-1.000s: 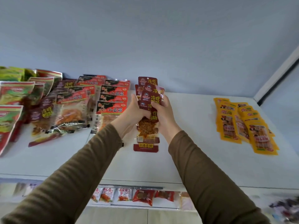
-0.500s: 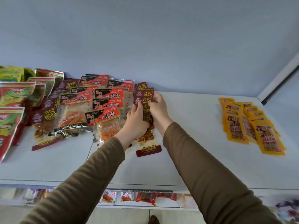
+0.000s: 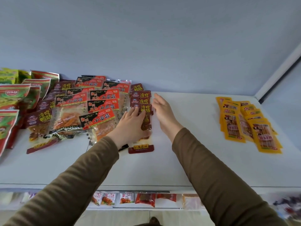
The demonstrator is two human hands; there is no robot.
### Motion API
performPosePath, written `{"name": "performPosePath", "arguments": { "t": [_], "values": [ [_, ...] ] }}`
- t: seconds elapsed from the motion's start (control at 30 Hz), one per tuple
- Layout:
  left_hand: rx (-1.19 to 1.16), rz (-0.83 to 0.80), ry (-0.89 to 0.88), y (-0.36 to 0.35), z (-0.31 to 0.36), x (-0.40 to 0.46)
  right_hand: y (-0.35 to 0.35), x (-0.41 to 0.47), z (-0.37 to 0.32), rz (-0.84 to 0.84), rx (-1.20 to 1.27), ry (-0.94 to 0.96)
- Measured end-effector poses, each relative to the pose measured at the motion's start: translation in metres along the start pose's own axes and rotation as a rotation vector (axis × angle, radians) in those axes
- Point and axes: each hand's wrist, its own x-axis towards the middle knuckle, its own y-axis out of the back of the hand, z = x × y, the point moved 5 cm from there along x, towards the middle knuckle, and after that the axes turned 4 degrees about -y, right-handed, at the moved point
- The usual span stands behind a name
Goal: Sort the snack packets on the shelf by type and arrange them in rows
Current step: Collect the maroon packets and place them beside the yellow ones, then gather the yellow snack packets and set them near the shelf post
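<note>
Left hand is pressing flat on the maroon packets, row running toward twelve o'clock; right hand is hovering spread at three o'clock.

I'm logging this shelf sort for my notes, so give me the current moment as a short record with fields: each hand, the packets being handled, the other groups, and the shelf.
left hand: left hand lies flat, fingers straight, pressing on the dark red packets
right hand: right hand open, fingers straight, beside the row's right edge, holding nothing
handled packets: dark red packets, an overlapping row running front to back
neighbours: red-and-black packets directly to the row's left, overlapping
far left: green packets
far right: yellow packets, set apart
surface: white shelf
</note>
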Motion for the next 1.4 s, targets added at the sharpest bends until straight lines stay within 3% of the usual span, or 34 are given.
{"name": "performPosePath", "arguments": {
  "t": [0.2,0.43,0.67,0.93,1.1,1.4],
  "values": [
    [-0.163,0.059,-0.039,0.015,0.021,0.001,0.043,-0.033,-0.005,0.109,-0.229,0.166],
    [-0.228,0.033,-0.172,0.013,0.102,0.007,0.133,-0.08,-0.013,0.34,-0.592,0.381],
    [-0.342,0.025,-0.24,-0.003,0.186,0.038,0.243,-0.089,0.002,0.463,-0.571,0.303],
    [-0.878,0.107,0.021,-0.017,0.261,0.117,0.308,-0.078,0.029,0.317,-0.745,0.171],
    [-0.95,0.109,0.13,-0.026,0.269,0.146,0.32,-0.071,0.04,0.28,-0.666,0.132],
    [-1.04,-0.003,0.256,-0.032,0.283,0.194,0.307,-0.061,0.052,0.233,-0.747,0.148]
  ]
}}
